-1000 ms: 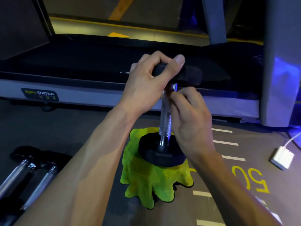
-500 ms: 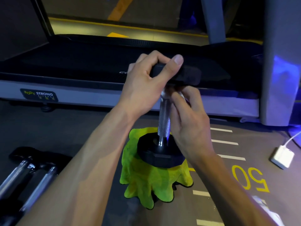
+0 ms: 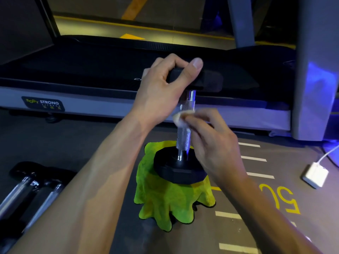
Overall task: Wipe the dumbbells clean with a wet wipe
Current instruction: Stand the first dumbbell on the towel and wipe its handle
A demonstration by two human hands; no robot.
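Wiping dumbbell [image 3: 183, 136] handle, wet wipe [image 3: 180, 116]

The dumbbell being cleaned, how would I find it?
Find the long treadmill across the back. Before it a green cloth lies on the floor, and the dumbbell stands upright on it, held by its top. The other dumbbells lie flat at the left.

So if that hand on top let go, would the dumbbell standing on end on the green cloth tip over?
Quite possibly. The dumbbell stands upright on one end on a soft, rumpled green cloth, an uneven base. The left hand grips its top end, apparently steadying it. Its angular lower head would probably resist rolling if it fell.
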